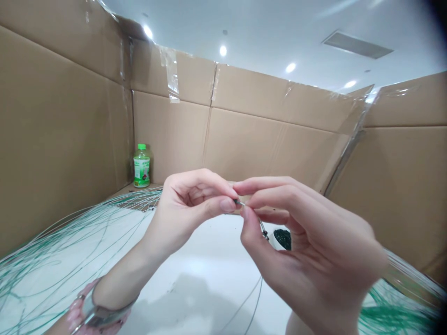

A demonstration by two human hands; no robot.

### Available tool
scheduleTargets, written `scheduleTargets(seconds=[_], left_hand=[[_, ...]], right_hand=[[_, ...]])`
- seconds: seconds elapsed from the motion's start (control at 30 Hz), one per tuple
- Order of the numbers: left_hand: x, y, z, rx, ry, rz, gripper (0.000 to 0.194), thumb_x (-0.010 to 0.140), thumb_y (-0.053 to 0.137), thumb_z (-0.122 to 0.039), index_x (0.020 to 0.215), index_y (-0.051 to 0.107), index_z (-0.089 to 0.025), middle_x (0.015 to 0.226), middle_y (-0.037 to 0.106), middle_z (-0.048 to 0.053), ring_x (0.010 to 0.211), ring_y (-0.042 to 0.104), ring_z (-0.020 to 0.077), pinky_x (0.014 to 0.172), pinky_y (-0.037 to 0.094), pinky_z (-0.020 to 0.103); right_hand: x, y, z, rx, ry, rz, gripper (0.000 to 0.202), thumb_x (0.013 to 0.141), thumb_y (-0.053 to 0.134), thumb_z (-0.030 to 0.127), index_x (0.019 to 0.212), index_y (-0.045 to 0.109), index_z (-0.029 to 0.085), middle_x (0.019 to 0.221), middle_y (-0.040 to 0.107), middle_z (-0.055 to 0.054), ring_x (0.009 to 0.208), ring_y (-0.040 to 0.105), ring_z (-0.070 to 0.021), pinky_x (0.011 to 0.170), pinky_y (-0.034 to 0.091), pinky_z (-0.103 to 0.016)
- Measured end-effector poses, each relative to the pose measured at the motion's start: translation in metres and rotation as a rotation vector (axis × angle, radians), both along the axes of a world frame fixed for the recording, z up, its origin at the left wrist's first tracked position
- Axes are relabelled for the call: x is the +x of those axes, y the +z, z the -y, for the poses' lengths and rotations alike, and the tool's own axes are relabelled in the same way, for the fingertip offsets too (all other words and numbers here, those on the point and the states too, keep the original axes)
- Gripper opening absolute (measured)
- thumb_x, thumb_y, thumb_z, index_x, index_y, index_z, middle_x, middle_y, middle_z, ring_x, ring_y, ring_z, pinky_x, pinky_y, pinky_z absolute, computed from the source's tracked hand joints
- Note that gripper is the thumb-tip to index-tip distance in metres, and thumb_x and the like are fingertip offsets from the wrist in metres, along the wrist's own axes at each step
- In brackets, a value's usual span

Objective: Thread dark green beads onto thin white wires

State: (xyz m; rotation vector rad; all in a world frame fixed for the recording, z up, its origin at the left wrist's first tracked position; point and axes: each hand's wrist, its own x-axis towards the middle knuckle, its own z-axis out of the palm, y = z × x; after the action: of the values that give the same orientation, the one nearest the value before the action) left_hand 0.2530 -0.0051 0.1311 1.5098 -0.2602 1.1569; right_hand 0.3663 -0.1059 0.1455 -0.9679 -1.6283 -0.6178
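Observation:
My left hand (195,200) pinches a small dark piece (237,202) between thumb and index finger, at the middle of the view. Close against it, my right hand (296,223) pinches a thin pale strand (242,204) that meets the dark piece. The fingertips of both hands almost touch. Below my right fingers hangs a thin wire with small dark parts (265,234). Two thin strands (256,298) trail down over the white table beneath my hands. Whether these join the held strand is hidden by my fingers.
Many long green and white wires (94,232) spread over the table's left side, with more green wires (391,311) at the lower right. A white cup of dark green bits (282,238) stands behind my right hand. A green bottle (141,166) stands by the cardboard walls (244,144).

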Motion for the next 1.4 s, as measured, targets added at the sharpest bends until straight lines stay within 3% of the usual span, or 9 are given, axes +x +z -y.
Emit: scheduleTargets(seconds=[0.33,0.6,0.77,0.93,1.03,1.23,1.4], left_hand=[[0.000,0.001,0.001,-0.009,0.040,0.008,0.012,0.075,0.069,-0.010,0.077,0.072,-0.021,0.074,0.071,-0.003,0.069,0.067,0.0057,0.062,0.054,0.008],[0.000,0.001,0.004,0.035,0.179,0.003,0.013,0.074,0.069,-0.009,0.078,0.072,-0.021,0.073,0.071,-0.001,0.069,0.068,0.0093,0.062,0.056,0.012],[0.001,0.001,0.005,0.053,0.299,0.016,0.010,0.075,0.069,-0.013,0.077,0.073,-0.022,0.073,0.071,-0.003,0.064,0.067,0.0065,0.058,0.055,0.009],[0.003,-0.001,0.004,0.046,0.297,0.042,0.012,0.079,0.066,-0.016,0.082,0.073,-0.025,0.074,0.071,-0.003,0.070,0.069,0.0110,0.064,0.059,0.017],[0.003,-0.001,0.004,0.047,0.325,0.055,0.012,0.079,0.066,-0.017,0.083,0.073,-0.026,0.075,0.071,-0.004,0.070,0.069,0.0097,0.064,0.058,0.014],[0.004,0.000,0.003,0.077,0.443,0.119,0.010,0.080,0.066,-0.015,0.082,0.071,-0.023,0.072,0.069,-0.005,0.065,0.065,0.0055,0.060,0.054,0.010],[0.006,0.001,-0.001,0.093,0.532,0.132,0.007,0.079,0.067,-0.015,0.080,0.070,-0.022,0.070,0.067,-0.007,0.064,0.063,0.0041,0.062,0.053,0.012]], right_hand=[[-0.001,-0.002,-0.003,0.009,-0.097,0.068,0.011,0.079,0.061,0.009,0.076,0.057,0.019,0.088,0.066,0.005,0.078,0.062,-0.0028,0.071,0.057,-0.008],[0.002,0.002,-0.004,-0.006,0.018,0.007,0.012,0.077,0.061,0.006,0.077,0.061,0.018,0.083,0.067,0.003,0.073,0.064,-0.0054,0.062,0.058,-0.012],[0.005,0.003,-0.008,-0.051,0.076,-0.048,0.014,0.079,0.060,0.005,0.079,0.061,0.019,0.081,0.068,0.003,0.074,0.065,-0.0075,0.058,0.059,-0.013],[0.004,0.003,-0.014,-0.039,0.119,-0.090,0.014,0.079,0.061,0.004,0.080,0.062,0.019,0.081,0.068,0.003,0.075,0.065,-0.0093,0.057,0.060,-0.017],[0.002,0.002,-0.017,-0.008,0.126,-0.121,0.016,0.078,0.062,0.004,0.080,0.063,0.020,0.081,0.069,0.002,0.076,0.066,-0.0113,0.056,0.059,-0.019],[-0.005,0.004,-0.016,0.001,0.009,-0.135,0.012,0.080,0.062,0.008,0.079,0.060,0.019,0.079,0.069,0.004,0.073,0.066,-0.0102,0.059,0.061,-0.022],[-0.004,0.008,-0.015,0.043,-0.112,-0.045,0.026,0.073,0.066,0.001,0.077,0.056,0.024,0.070,0.065,0.005,0.067,0.064,-0.0120,0.061,0.059,-0.024]])
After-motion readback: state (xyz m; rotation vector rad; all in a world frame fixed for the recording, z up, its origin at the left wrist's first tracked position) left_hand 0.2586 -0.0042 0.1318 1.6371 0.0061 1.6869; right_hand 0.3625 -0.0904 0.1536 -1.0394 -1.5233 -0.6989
